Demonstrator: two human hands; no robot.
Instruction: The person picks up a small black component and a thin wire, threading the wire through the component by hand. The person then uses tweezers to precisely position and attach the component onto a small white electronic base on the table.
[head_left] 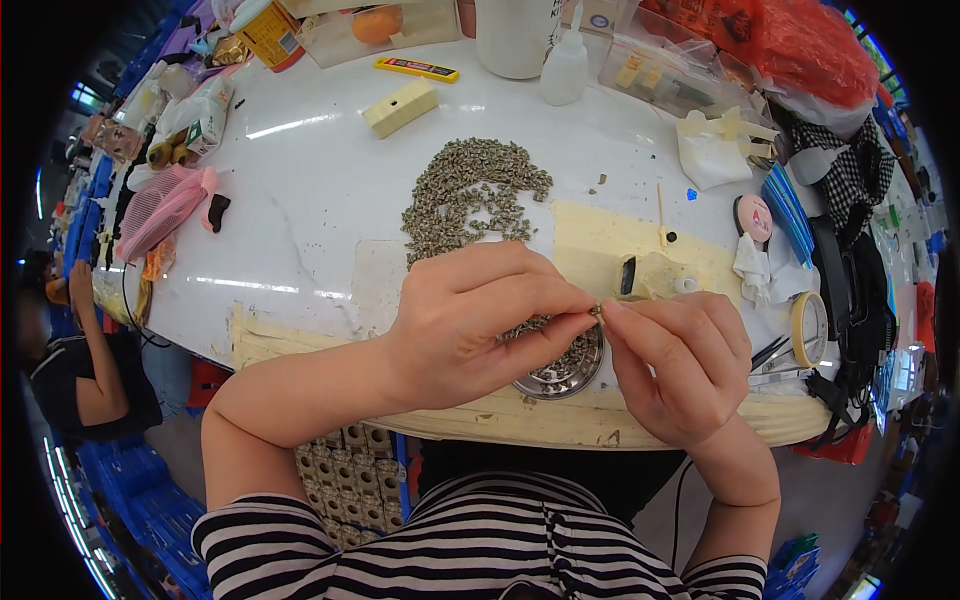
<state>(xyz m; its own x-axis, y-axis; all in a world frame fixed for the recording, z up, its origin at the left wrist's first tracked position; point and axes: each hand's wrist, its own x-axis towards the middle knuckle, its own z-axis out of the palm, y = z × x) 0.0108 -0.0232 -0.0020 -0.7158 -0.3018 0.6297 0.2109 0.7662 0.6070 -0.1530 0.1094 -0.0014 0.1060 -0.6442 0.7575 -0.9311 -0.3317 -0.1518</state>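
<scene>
My left hand (478,315) and my right hand (685,365) meet over the near part of the white table (300,200). Both are closed in a pinch, fingertip to fingertip, on one small brass-coloured metal part (596,310); its exact kind is too small to make out. Under the hands stands a round metal dish (560,390) holding many small metal pieces, partly covered by my left fingers. Beyond my left hand spreads a loose heap of small grey metal pieces (445,195). Just past my right fingertips sits a small tape-wrapped object (660,275).
A cream block (401,108), a yellow cutter knife (417,69) and a white squeeze bottle (566,70) lie or stand farther back. At right are a tape roll (808,330) and a round pink-topped tin (753,217). Another person (95,390) sits at far left.
</scene>
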